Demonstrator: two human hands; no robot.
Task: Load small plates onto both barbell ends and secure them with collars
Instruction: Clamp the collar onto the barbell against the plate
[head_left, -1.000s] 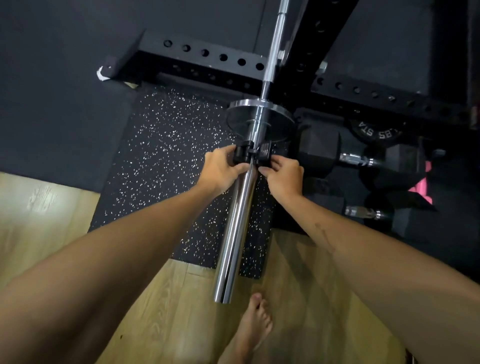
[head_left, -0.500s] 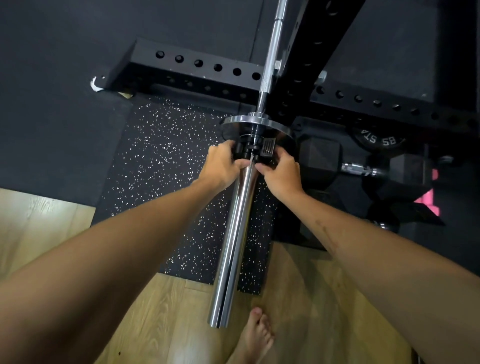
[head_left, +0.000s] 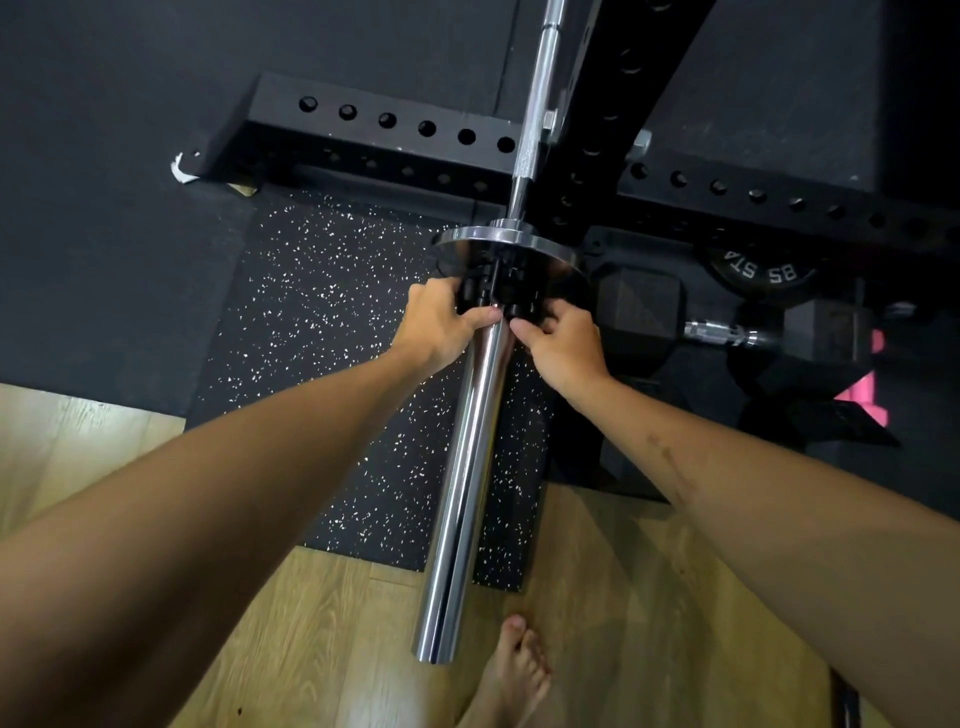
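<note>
A chrome barbell sleeve (head_left: 467, 467) runs from near my foot up toward the rack. A small shiny plate (head_left: 561, 260) sits on it close to the inner shoulder. A black collar (head_left: 501, 291) is on the sleeve right against the plate. My left hand (head_left: 441, 322) grips the collar's left side and my right hand (head_left: 558, 343) grips its right side. Fingers hide much of the collar, so its latch cannot be made out.
The black rack upright and drilled base beams (head_left: 405, 124) stand just behind the plate. Black hex dumbbells (head_left: 722, 332) and a weight plate (head_left: 758, 270) lie on the floor at right, with something pink (head_left: 862, 400) beside them. A speckled mat (head_left: 322, 322) lies under the sleeve. My bare foot (head_left: 514, 670) is on the wood floor.
Both hands have slid the collar along the sleeve away from me, from a gap short of the plate to right up against it.
</note>
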